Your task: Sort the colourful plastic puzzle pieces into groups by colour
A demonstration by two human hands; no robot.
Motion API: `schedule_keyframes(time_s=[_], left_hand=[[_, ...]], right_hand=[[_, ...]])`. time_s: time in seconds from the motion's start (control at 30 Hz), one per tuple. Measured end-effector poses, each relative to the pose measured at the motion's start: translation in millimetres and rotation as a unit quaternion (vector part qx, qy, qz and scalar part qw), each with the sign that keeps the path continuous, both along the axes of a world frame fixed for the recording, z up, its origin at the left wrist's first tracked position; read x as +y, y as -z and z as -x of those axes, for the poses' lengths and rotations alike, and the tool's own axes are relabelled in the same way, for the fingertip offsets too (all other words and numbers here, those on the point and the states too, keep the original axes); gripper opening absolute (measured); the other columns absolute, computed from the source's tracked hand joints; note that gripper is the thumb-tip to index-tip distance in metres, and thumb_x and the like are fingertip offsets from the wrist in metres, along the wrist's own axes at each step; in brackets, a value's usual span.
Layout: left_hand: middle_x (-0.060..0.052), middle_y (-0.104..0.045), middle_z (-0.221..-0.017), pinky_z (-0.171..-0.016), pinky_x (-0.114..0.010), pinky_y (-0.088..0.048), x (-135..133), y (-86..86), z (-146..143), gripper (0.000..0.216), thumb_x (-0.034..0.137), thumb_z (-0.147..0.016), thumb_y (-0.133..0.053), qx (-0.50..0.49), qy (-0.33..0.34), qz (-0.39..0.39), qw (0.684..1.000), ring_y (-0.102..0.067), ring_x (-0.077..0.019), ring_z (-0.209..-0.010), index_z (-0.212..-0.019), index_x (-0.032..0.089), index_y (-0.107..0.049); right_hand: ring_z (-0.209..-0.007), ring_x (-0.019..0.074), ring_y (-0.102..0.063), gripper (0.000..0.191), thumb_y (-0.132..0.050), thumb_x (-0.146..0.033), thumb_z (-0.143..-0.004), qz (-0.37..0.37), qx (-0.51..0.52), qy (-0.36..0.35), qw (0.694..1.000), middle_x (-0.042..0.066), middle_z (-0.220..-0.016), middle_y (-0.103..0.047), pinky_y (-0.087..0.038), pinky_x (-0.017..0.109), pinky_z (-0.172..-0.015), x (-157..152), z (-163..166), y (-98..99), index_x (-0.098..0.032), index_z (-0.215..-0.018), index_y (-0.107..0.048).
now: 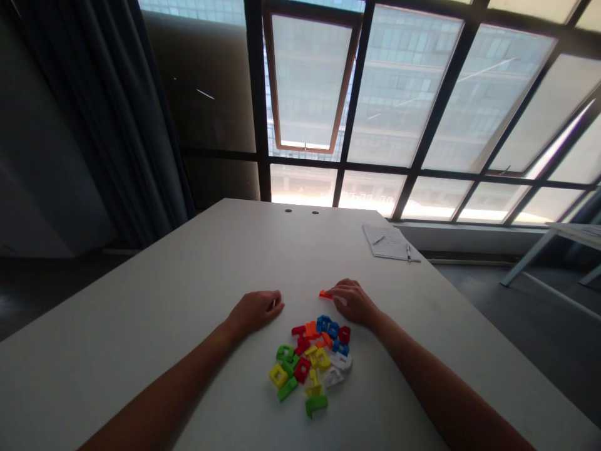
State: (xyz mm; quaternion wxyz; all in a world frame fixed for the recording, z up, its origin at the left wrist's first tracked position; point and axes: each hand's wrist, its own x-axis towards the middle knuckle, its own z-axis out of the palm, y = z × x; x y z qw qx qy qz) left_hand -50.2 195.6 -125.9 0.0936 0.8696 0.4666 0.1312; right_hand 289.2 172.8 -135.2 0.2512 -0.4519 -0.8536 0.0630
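Note:
My right hand (pixel 353 302) is on the white table, fingertips closed at the right end of a small orange plastic piece (pixel 323 294). A pale patch shows under its fingers; I cannot tell what it is. To the left, my left hand (pixel 257 311) rests on the tabletop with fingers curled in and nothing visible in them. Just below and between both hands lies a loose pile of chunky plastic pieces. Among them are a blue piece (pixel 323 323), a yellow piece (pixel 322 359), a red piece (pixel 302 369), a green piece (pixel 316 405) and a white piece (pixel 342 361).
The white table (pixel 211 263) stretches away toward large windows. Papers (pixel 387 241) with two pens lie near its far right edge. Two dark round cable holes (pixel 315 213) sit at the far end. A dark curtain (pixel 113 113) hangs at left; another table (pixel 575 233) stands at right.

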Motion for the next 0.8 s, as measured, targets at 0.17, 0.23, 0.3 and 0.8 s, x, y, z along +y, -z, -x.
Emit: schedule_keyframes(time_s=[0.17,0.23,0.3,0.8], left_hand=[[0.000,-0.072,-0.082,-0.064,-0.028,-0.039,-0.5,0.1,0.0,0.028,0.047,-0.099,-0.047,-0.002,0.001,-0.003,1.000,-0.064,-0.0178,-0.070,-0.088,0.025,-0.062],[0.000,-0.072,-0.081,-0.064,-0.028,-0.039,-0.4,0.5,0.1,0.028,0.046,-0.099,-0.047,-0.002,0.002,-0.003,1.000,-0.064,-0.0175,-0.070,-0.088,0.025,-0.062],[0.000,-0.072,-0.081,-0.063,-0.028,-0.038,-0.2,0.9,0.2,0.027,0.046,-0.099,-0.048,-0.004,0.002,-0.003,1.000,-0.063,-0.0173,-0.070,-0.088,0.025,-0.062],[0.001,-0.071,-0.079,-0.062,-0.028,-0.035,1.6,3.7,0.8,0.026,0.045,-0.098,-0.050,-0.010,0.004,-0.006,1.000,-0.061,-0.0160,-0.067,-0.088,0.024,-0.062]], right_hand=[[-0.108,0.0279,-0.065,0.024,-0.058,-0.035,-0.099,-0.020,-0.004,0.096,0.995,0.008,-0.107,-0.079,-0.042,0.046,-0.101,11.7,-17.2,5.5,-0.026,-0.105,-0.079],[-0.103,0.0272,-0.066,0.023,-0.056,-0.032,-0.099,-0.026,-0.004,0.146,0.989,0.008,-0.102,-0.079,-0.043,0.044,-0.098,16.6,-21.0,9.5,-0.024,-0.098,-0.078],[-0.101,0.0263,-0.066,0.020,-0.057,-0.027,-0.098,-0.038,-0.006,0.194,0.980,0.008,-0.103,-0.078,-0.043,0.041,-0.096,20.8,-24.8,13.9,-0.023,-0.102,-0.076],[-0.111,0.0238,-0.061,0.031,-0.054,-0.021,-0.097,-0.024,-0.058,0.241,0.968,0.010,-0.122,-0.070,-0.043,0.034,-0.098,25.5,-28.6,19.7,-0.021,-0.124,-0.069]])
